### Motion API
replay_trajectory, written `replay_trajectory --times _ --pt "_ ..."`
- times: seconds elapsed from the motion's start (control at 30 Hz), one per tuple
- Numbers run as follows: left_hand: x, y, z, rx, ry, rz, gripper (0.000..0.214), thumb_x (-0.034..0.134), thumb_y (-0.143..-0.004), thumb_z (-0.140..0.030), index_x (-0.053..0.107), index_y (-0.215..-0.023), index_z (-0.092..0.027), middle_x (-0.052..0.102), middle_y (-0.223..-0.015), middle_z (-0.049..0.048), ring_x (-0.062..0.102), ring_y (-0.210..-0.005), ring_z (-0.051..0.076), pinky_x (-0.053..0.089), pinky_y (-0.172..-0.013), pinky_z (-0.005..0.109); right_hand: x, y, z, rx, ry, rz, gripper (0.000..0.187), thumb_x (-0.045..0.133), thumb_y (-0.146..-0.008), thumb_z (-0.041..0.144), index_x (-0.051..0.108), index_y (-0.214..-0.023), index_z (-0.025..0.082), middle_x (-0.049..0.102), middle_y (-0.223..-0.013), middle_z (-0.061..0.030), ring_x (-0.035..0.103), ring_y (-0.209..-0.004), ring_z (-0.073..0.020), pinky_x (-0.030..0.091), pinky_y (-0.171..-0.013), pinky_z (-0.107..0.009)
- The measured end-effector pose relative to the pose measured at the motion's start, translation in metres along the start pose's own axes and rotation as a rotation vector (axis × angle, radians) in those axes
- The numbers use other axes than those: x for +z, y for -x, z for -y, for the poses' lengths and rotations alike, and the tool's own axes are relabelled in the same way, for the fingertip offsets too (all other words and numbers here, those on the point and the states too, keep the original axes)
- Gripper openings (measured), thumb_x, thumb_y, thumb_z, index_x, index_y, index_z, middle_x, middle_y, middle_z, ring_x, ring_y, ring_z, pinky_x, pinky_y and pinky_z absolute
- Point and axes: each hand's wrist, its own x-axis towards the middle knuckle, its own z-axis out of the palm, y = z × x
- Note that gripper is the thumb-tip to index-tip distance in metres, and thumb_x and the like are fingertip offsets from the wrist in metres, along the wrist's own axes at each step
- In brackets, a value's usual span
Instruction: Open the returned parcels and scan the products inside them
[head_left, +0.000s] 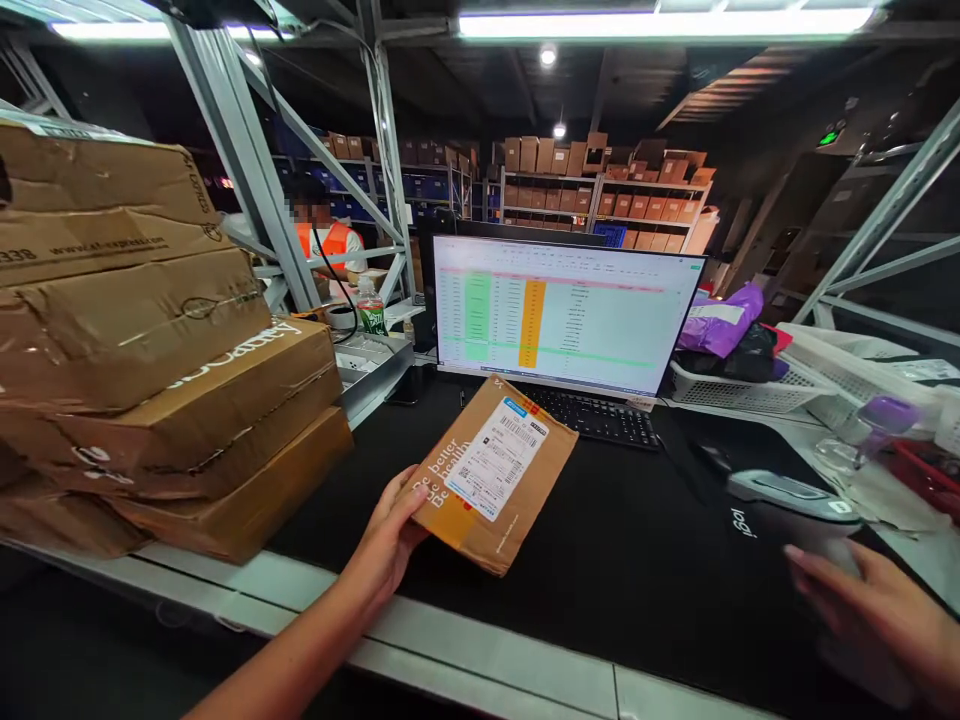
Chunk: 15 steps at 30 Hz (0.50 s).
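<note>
A brown cardboard box (525, 530) with a white shipping label (501, 455) is tilted up above the black desk mat. My left hand (401, 525) grips its lower left corner, fingers closed and partly hidden beneath it. The label faces me. On the right, my right hand (885, 590) is closed round the handle of a grey barcode scanner (795, 495), smeared by motion. The scanner's head points left, towards the box but well apart from it.
Large cartons (135, 330) are stacked on the left. A monitor (562, 310) with a spreadsheet stands behind a keyboard (600, 418). To the right are a mouse (711, 457) and a white basket (739, 390) of parcels. A co-worker in an orange vest (341, 243) is beyond the frame.
</note>
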Motion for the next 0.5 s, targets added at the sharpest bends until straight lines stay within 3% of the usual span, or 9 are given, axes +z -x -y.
replay_trajectory --times 0.07,0.2,0.37,0.5 --pt "0.004 0.006 -0.002 0.049 -0.028 -0.022 0.074 0.085 -0.064 -0.049 0.057 -0.127 -0.022 0.064 -0.124 0.0077 0.063 -0.105 0.025 0.057 -0.077 0.035 0.030 0.036 0.030 -0.098 -0.005 0.239 0.049 0.063 -0.069 0.070 0.061 -0.073 0.022 0.058 -0.053 -0.0037 0.050 -0.046 -0.0167 0.042 -0.042 -0.029" --pt "0.011 0.017 -0.004 0.100 -0.078 -0.066 0.087 0.086 -0.062 -0.051 0.049 -0.135 -0.022 0.062 -0.127 0.0091 0.063 -0.107 0.024 0.056 -0.077 0.031 0.073 0.083 0.076 -0.367 0.053 0.446 0.038 0.063 -0.080 0.057 0.064 -0.084 0.020 0.057 -0.056 0.0007 0.047 -0.048 -0.0130 0.040 -0.044 -0.024" --pt "0.008 0.028 -0.002 0.157 -0.153 -0.054 0.093 0.084 -0.064 -0.052 0.041 -0.141 -0.023 0.058 -0.132 0.0107 0.061 -0.117 0.028 0.056 -0.088 0.034 0.082 0.099 0.095 -0.489 0.094 0.542 0.022 0.059 -0.085 0.039 0.065 -0.089 0.018 0.064 -0.072 0.0002 0.051 -0.057 -0.0117 0.045 -0.053 -0.021" --pt "0.009 0.031 -0.001 0.194 -0.223 -0.036 0.089 0.082 -0.068 -0.053 0.040 -0.141 -0.023 0.057 -0.132 0.0113 0.059 -0.121 0.030 0.053 -0.097 0.039 0.081 0.106 0.081 -0.414 0.094 0.618 0.027 0.056 -0.088 0.045 0.063 -0.093 0.019 0.064 -0.075 -0.0001 0.053 -0.059 -0.0122 0.046 -0.051 -0.021"
